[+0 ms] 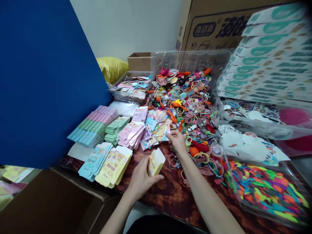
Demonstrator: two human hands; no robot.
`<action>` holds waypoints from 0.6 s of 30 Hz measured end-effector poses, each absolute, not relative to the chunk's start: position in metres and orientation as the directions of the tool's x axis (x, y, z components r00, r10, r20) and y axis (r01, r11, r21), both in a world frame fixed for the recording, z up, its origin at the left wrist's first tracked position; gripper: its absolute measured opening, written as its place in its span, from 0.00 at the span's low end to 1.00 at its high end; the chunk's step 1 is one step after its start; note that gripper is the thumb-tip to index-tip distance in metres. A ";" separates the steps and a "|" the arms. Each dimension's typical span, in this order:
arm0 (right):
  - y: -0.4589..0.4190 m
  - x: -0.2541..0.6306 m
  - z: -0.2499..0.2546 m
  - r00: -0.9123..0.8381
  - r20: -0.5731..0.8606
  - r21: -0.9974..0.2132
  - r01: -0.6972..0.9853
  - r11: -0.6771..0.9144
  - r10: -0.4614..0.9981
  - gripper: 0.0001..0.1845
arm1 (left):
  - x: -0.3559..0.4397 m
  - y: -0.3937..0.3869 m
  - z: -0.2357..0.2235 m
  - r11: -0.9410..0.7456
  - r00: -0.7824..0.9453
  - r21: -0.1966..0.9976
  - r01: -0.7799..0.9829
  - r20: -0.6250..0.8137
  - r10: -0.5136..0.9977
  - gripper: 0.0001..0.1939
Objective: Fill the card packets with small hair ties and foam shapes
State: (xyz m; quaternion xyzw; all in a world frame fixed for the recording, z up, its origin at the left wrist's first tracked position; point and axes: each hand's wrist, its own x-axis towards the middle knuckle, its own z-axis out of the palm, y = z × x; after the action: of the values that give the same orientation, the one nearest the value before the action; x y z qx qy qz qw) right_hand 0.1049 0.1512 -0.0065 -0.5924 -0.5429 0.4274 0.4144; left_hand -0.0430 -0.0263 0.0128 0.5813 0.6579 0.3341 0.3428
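My left hand is closed round a small yellow printed carton, which is tilted with its white inner flap up. Above the near edge of a loose pile of small paper cards, my right hand has its thumb and fingers pinched together. A pale blue piece shows at those fingertips, but I cannot make out whether they hold it. Just right of this hand spreads a big heap of small toys, bands and balloons. Flat yellow cartons lie left of my left hand, beside flat blue cartons.
Folded pink cartons, green cartons and a block of filled boxes stand at left. A clear bin of cards sits behind. Rightward are a tray of bright rubbery pieces and stacked white packs. A cardboard box is lower left.
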 end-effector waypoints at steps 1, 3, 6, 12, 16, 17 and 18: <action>0.153 0.107 -0.006 0.036 -0.067 -0.962 0.262 -0.074 0.997 0.16 | -0.043 -0.024 0.013 0.093 -0.071 0.829 0.552 -0.065 0.995 0.38; 0.156 0.112 0.000 0.027 -0.066 -0.973 0.219 -0.071 0.997 0.16 | -0.042 -0.021 0.012 0.084 -0.046 0.807 0.585 -0.070 0.996 0.39; 0.158 0.127 0.014 0.036 -0.015 -0.981 0.190 -0.022 0.999 0.19 | -0.041 -0.015 0.010 0.063 -0.033 0.777 0.626 -0.055 0.998 0.39; 0.123 0.178 0.046 0.050 -0.011 -0.999 0.045 -0.013 0.999 0.29 | -0.040 -0.009 0.010 0.005 -0.001 0.761 0.648 -0.006 1.000 0.38; 0.080 0.194 0.058 -0.172 -0.035 -0.996 0.092 -0.020 0.984 0.25 | -0.033 -0.003 0.011 -0.030 0.035 0.724 0.690 0.008 0.999 0.34; 0.072 0.195 0.059 -0.208 -0.020 -0.990 0.144 0.010 0.978 0.23 | -0.030 -0.001 0.011 -0.034 0.039 0.714 0.699 0.010 0.999 0.33; 0.066 0.196 0.059 -0.234 -0.008 -0.978 0.205 0.041 0.972 0.21 | -0.027 0.001 0.011 -0.036 0.041 0.705 0.709 0.009 0.999 0.33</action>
State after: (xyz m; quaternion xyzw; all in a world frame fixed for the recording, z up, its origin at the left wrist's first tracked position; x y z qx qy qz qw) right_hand 0.1963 0.0661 0.0592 -0.4831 -0.6090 0.4962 0.3867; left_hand -0.0275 0.0007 0.0110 0.6683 0.6389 0.2670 0.2719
